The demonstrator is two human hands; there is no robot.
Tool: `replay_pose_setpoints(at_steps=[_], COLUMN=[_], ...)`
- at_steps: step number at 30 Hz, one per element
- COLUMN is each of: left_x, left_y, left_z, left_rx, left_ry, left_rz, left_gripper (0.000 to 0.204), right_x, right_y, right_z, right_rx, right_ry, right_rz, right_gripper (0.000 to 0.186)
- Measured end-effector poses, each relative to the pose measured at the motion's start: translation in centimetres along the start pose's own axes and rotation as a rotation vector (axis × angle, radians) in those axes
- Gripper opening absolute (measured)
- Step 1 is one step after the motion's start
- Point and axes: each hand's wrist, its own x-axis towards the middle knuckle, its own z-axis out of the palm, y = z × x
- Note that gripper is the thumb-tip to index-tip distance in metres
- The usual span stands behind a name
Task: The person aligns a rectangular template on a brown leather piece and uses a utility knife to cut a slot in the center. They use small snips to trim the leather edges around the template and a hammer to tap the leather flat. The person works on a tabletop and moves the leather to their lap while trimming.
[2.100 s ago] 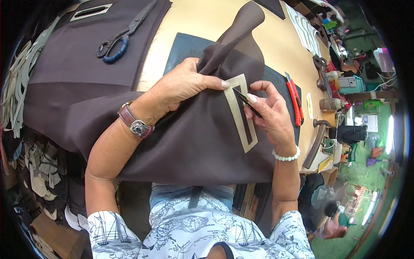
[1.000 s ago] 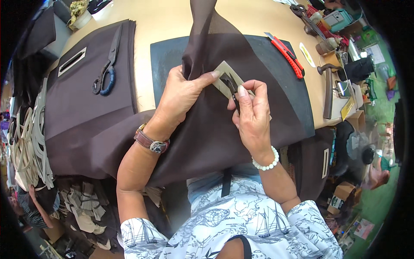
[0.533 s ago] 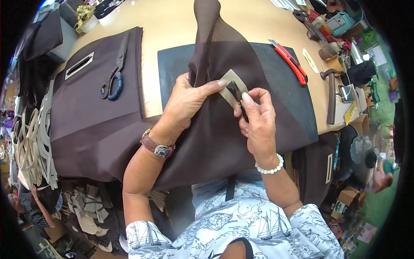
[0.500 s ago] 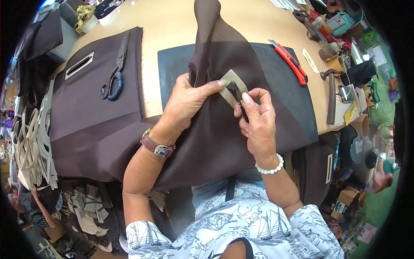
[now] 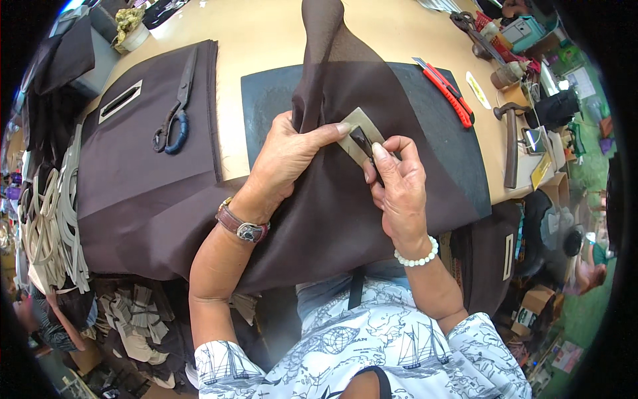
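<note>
A large piece of dark brown fabric [image 5: 332, 219] is spread over the table edge, its far part gathered upward into a peak. My left hand [image 5: 284, 154] is closed on the fabric, its thumb pressing the left side of a beige rectangular patch [image 5: 351, 147]. From the middle of that patch a narrow dark strip [image 5: 361, 138] sticks out; whether it is fabric or a tool I cannot make out. My right hand [image 5: 399, 174] pinches the strip's lower end between thumb and fingers, which partly hide it.
Blue-handled scissors [image 5: 176, 120] lie on folded brown fabric at left, by a beige slotted frame [image 5: 120, 102]. A black mat [image 5: 266, 100] sits under the work. Right of it are a red utility knife [image 5: 446, 94] and a hammer [image 5: 510, 143]. Beige straps [image 5: 50, 226] hang at far left.
My right hand has shifted very slightly right and down, and less of the dark strip shows over the patch. My left hand keeps its hold.
</note>
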Motion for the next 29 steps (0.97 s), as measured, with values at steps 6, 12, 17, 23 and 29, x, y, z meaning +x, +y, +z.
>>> replay_pose_setpoints(at_steps=[6,12,17,23,29], left_x=[0.2,0.5,0.4,-0.1,0.6], left_y=[-0.1,-0.2,-0.2,0.7,0.0], left_z=[-0.1,-0.5,-0.8,-0.5,-1.6], left_rx=[0.034,-0.042,-0.057,-0.014,-0.03], left_ry=[0.012,-0.001,0.019,-0.091,-0.106], left_rz=[-0.043,-0.117,-0.162,-0.175,-0.221], left_gripper=[0.026,0.029,0.034,0.042,0.05], right_x=[0.0,1.0,4.8,6.8,8.2], right_y=[-1.1,-4.1,-5.2,-5.4,-5.7], right_z=[-0.6,-3.5,-3.0,-1.6,-0.9], right_rx=[-0.017,-0.468,-1.039,-1.221,-1.245], right_ry=[-0.042,-0.168,-0.471,-0.739,-0.845], right_rz=[0.095,-0.098,-0.721,-1.098,-1.076], right_gripper=[0.019,0.021,0.03,0.031,0.026])
